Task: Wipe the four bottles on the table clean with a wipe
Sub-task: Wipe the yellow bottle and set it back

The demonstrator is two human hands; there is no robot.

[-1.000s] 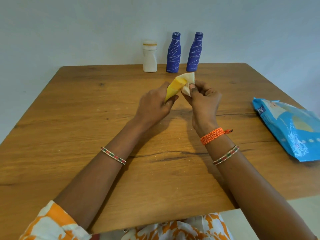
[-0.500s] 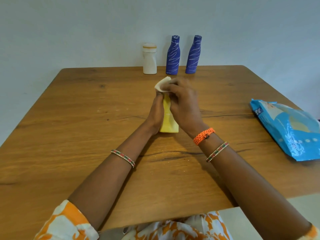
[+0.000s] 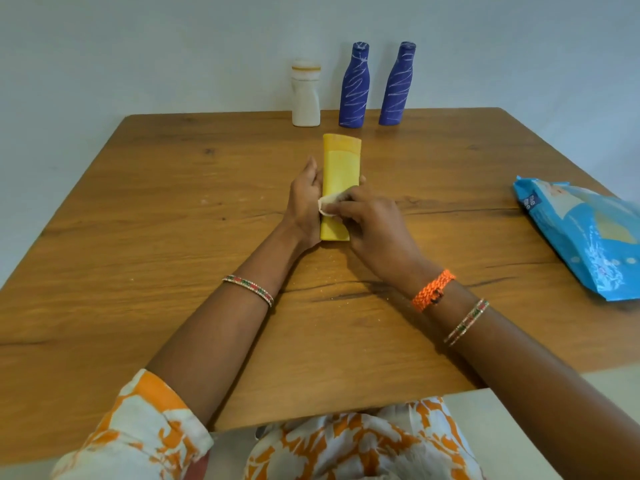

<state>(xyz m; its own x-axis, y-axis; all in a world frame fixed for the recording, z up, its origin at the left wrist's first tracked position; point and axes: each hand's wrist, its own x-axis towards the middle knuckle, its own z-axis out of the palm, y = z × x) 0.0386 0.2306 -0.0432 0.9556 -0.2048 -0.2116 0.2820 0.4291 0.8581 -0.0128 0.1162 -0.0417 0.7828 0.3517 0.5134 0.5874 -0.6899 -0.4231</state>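
The yellow flat plastic bottle (image 3: 341, 174) lies on the brown wooden bench (image 3: 138, 237) at centre, cap end away from the person. The left hand (image 3: 304, 202) is at its left side, the right hand (image 3: 372, 223) at its right, with the white crumpled wipe (image 3: 328, 205) on the bottle. Behind, at the far edge, stand in a row from left to right the white plastic bottle (image 3: 306, 97), the first blue streaked bottle (image 3: 354, 85) and the second blue streaked bottle (image 3: 397, 84). The blue plastic wipes packet (image 3: 585, 237) lies at the right edge.

Table (image 3: 138, 237): wooden, fills mid-frame.
Wall (image 3: 138, 46): pale, plain, across upper frame.
Floor (image 3: 536, 427): light, lower right.
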